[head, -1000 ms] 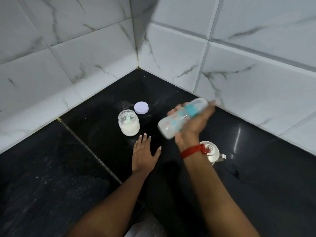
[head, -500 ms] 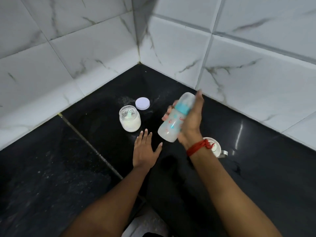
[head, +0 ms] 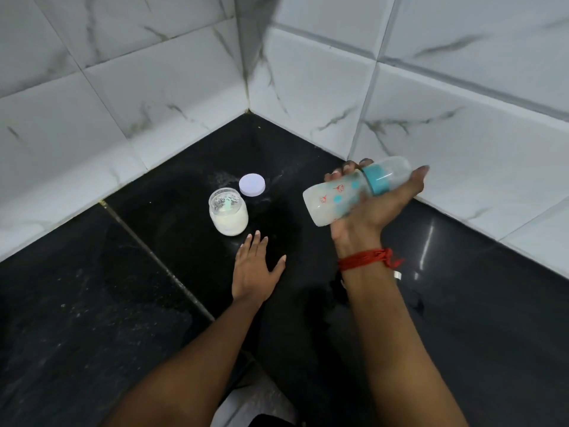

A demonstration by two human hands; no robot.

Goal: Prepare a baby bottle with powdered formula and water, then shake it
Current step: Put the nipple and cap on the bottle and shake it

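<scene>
**Operator:** Status of the bottle is requested.

**Technician:** The baby bottle is held clear of the counter, to the right of the formula jar. It is clasped around its body by the right hand, fingers wrapped, with the capped end tilted up and away from the jar. Milky liquid is seen pooled at the lower end.

**Operator:** What has changed?

**Technician:** Half a second earlier the bottle was held more upright and nearer the jar; a second earlier it was tilted much as now. A back-and-forth swing is indicated, so the shaking step is judged to be under way, with filling complete.

**Operator:** And the other hand?

**Technician:** The left hand is spread open, palm down, on the counter just in front of the jar; nothing is held. It has stayed put. The jar is left uncapped, its lid lying just behind it.

**Operator:** Remaining work?

**Technician:** Shaking is to be continued until no clumps are seen.
</scene>
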